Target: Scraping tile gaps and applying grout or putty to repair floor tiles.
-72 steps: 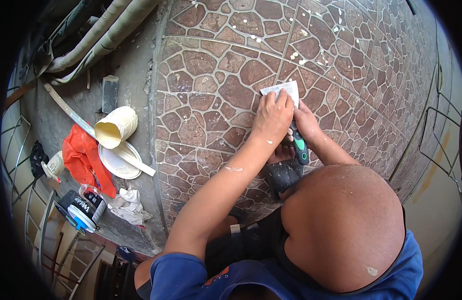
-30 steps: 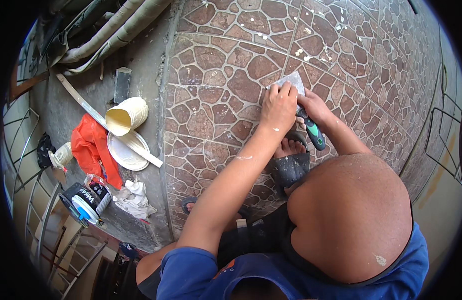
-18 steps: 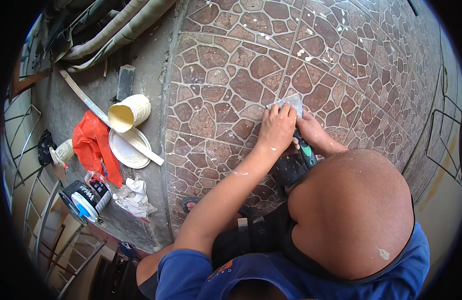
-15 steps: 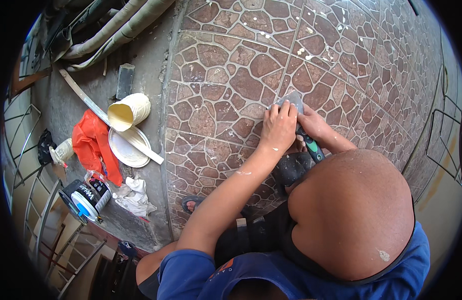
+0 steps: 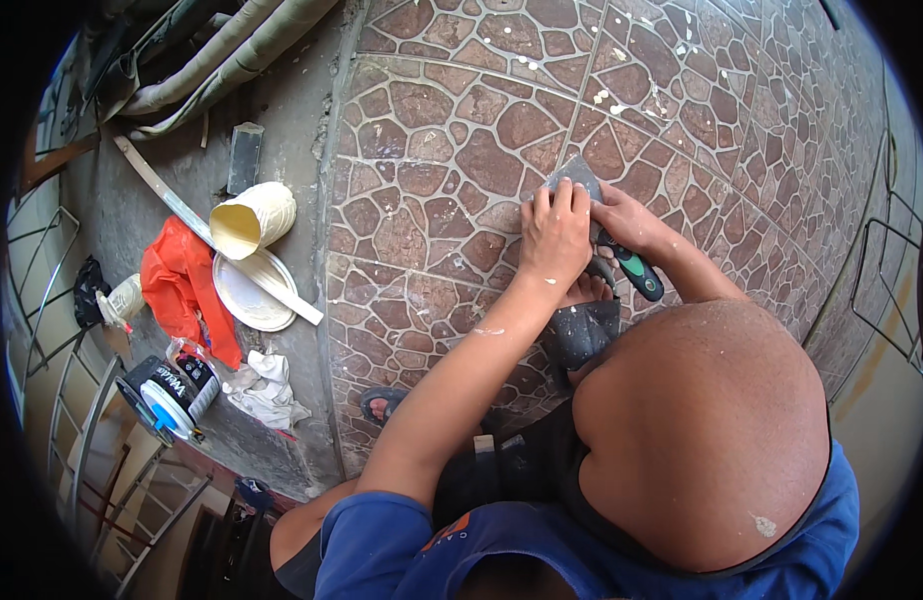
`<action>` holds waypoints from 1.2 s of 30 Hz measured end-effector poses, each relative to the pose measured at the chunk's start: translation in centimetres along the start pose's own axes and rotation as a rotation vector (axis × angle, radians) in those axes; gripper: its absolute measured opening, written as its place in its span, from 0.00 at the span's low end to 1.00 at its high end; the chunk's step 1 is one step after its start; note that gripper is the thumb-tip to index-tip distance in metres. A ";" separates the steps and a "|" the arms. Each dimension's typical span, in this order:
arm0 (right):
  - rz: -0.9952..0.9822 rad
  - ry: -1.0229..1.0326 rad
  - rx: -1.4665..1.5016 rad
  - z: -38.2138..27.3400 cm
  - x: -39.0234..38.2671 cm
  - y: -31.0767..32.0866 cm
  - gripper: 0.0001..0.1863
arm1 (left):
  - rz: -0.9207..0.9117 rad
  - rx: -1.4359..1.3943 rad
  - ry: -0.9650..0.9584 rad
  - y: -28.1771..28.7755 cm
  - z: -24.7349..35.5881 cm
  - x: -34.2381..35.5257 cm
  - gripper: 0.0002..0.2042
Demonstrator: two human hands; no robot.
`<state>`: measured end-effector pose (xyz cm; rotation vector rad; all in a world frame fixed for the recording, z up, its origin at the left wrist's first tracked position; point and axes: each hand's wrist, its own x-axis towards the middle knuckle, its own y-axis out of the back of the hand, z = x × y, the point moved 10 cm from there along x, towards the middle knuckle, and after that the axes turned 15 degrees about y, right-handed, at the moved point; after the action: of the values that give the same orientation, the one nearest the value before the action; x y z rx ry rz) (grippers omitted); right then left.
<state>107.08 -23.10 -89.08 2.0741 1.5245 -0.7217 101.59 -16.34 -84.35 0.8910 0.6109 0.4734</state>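
Note:
A putty knife with a flat grey blade [image 5: 579, 170] and a black-and-green handle [image 5: 637, 270] is held low between my hands, in front of my foot. My left hand [image 5: 559, 222] lies over the blade, with its fingers close together and pressed on it. On the other side, my right hand [image 5: 625, 218] is closed at the top of the handle, where it meets the blade; its underside fingers are hidden. The blade's far corner sticks out past my fingertips over the stone-patterned floor tiles [image 5: 492, 165]. Whether the blade touches the tiles I cannot tell.
To the left, on grey concrete, lie a cream-coated bucket [image 5: 272, 215], a white lid [image 5: 257, 305], a long strip [image 5: 167, 190], an orange plastic bag [image 5: 187, 280], a white rag [image 5: 270, 392] and a black tub [image 5: 172, 395]. Pale splatters dot the tiles. A metal rack [image 5: 867, 280] stands at right.
The putty knife has turned, its handle end swinging to the right and away from my knee. More of the blade shows, and my right forearm has moved outward.

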 end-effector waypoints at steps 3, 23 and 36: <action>-0.018 0.006 0.058 0.0 0.2 -0.1 0.21 | -0.012 -0.019 -0.010 0.1 0.1 0.3 0.22; -0.037 0.005 -0.045 0.8 0.1 -1.8 0.21 | 0.009 0.060 0.051 0.2 -1.1 -1.5 0.20; -0.065 -0.112 0.121 -0.4 0.4 -2.5 0.18 | -0.005 0.006 0.031 1.3 -1.7 -0.3 0.22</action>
<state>104.89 -21.83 -89.20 2.0397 1.5263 -0.9595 100.04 -14.89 -84.00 0.8893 0.6425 0.4820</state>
